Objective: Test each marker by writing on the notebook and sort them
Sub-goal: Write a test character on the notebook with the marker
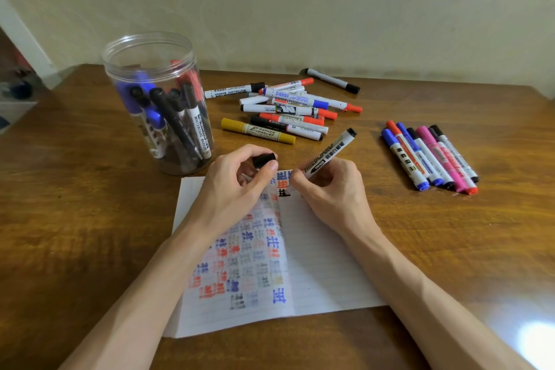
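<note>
Black whiteboard marker, uncapped, is held in the right hand. That hand's grip pinches the barrel low down between thumb and fingers. The writing end is down at the top of an open lined notebook on a wooden tabletop. The left hand pinches the black cap between thumb and fingertips, just above the page.

Likely risks: the right hand's heel rests on the paper and could smear a fresh mark. The small cap could slip from the left hand and roll away. The bare tip could also stain the fingers crowded round it.

The marker's long axis runs diagonally. Its tip, hidden behind the fingers, points down and towards the left hand, and its rear end rises up and away to the right.

A clear plastic jar of markers stands at the left. A loose pile lies beyond the notebook, and a neat row lies at the right.
</note>
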`<action>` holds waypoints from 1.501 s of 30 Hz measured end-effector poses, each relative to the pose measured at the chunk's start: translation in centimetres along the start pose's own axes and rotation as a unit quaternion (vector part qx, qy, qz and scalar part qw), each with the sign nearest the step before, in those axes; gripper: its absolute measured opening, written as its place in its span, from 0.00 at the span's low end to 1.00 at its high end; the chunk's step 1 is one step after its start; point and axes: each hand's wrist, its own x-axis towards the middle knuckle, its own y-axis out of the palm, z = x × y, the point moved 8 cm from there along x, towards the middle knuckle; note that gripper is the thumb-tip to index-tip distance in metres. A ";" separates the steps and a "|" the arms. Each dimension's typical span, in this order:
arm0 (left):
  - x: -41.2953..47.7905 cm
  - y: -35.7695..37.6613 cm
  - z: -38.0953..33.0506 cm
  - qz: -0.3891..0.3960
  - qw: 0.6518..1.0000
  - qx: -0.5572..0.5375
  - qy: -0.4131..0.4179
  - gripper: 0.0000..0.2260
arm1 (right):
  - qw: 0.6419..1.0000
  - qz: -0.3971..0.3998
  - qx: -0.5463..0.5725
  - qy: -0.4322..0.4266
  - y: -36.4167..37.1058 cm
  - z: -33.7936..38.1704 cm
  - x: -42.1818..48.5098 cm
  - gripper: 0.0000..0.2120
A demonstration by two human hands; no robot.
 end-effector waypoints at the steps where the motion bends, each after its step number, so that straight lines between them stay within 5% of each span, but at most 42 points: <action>1: 0.0 0.0 0.0 0.000 1.000 0.000 0.000 0.10 | 1.000 0.000 0.001 0.004 0.0 -0.1 0.0 0.07; 26: -0.1 0.2 0.2 0.010 1.000 0.003 -0.011 0.10 | 1.000 0.003 0.008 0.009 -0.2 0.1 -0.2 0.08; 34: -0.2 0.2 -0.7 0.027 0.999 -0.015 0.007 0.14 | 0.974 -0.024 0.210 0.083 -1.7 -0.5 0.1 0.04; 45: -0.2 0.3 -0.6 0.020 1.000 -0.023 -0.004 0.12 | 0.959 -0.003 0.275 0.067 -1.8 -0.3 0.5 0.03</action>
